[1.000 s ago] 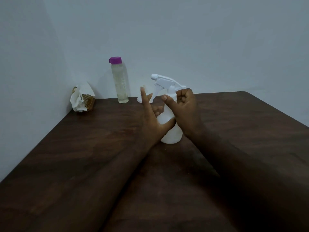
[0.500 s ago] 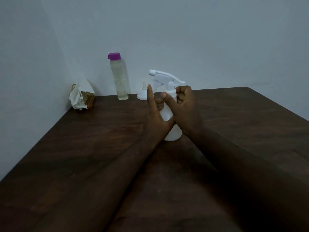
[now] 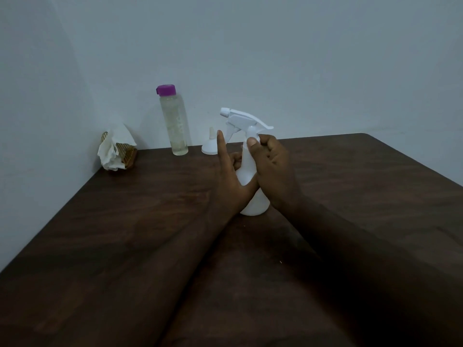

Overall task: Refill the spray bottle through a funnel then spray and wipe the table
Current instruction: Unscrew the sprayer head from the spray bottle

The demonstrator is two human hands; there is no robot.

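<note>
Near the middle of the dark wooden surface (image 3: 125,234), the white spray bottle (image 3: 255,204) stands upright between both hands. The left hand (image 3: 229,189) steadies its body: the thumb crosses the front and some fingers curl round the far side, while the index finger sticks straight up, clear of the plastic. The right hand (image 3: 275,171) works higher, its thumb and curled fingers (image 3: 269,149) pinching the collar just under the trigger head (image 3: 244,118), whose nozzle points left. That split grip reads as an unscrewing hold: one hand stops the bottle turning, the other twists the collar, and the base rests on the surface so nothing tips. The head is still seated, so I judge the refill has not begun. Behind, along the wall, the rest waits within reach. A small white funnel (image 3: 210,146) sits wide mouth down, spout up, just beyond the left hand. A clear bottle with a purple cap (image 3: 176,126), closed and holding pale liquid, stands left of it. Crumpled white paper (image 3: 111,151) in a brown holder sits in the corner, likely for wiping.
</note>
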